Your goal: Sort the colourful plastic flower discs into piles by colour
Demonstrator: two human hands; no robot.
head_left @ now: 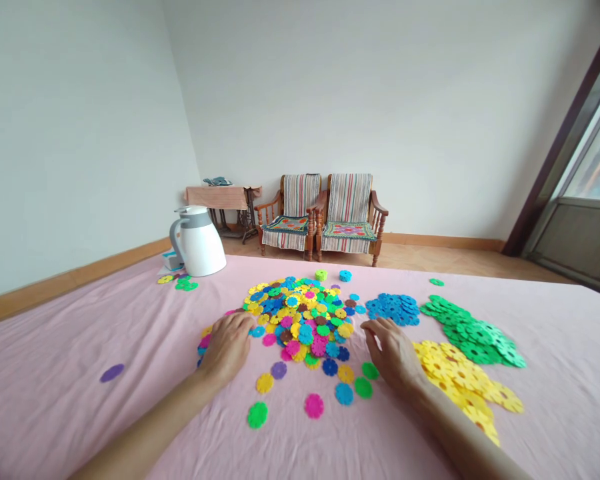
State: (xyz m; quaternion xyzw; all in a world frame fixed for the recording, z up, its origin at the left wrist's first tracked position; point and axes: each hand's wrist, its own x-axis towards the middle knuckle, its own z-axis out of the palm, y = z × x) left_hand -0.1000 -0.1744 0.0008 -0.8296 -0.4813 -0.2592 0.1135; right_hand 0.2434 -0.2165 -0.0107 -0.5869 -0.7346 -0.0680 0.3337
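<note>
A mixed heap of colourful plastic snowflake discs [300, 313] lies in the middle of the pink cloth [105, 320]. My left hand [227, 347] rests palm down at the heap's left edge, fingers curled over some discs there. My right hand [393, 350] lies at the heap's right edge, fingers bent and close together; I cannot make out anything in them. Sorted piles lie to the right: blue discs [394, 308], green discs [473, 331] and yellow discs [463, 380]. Loose discs [313, 405] are scattered in front between my hands.
A white thermos jug [198, 241] stands at the back left with a few green discs [185, 285] beside it. A single purple disc [112, 373] lies far left. Two wooden armchairs [323, 217] and a small table [225, 200] stand against the far wall.
</note>
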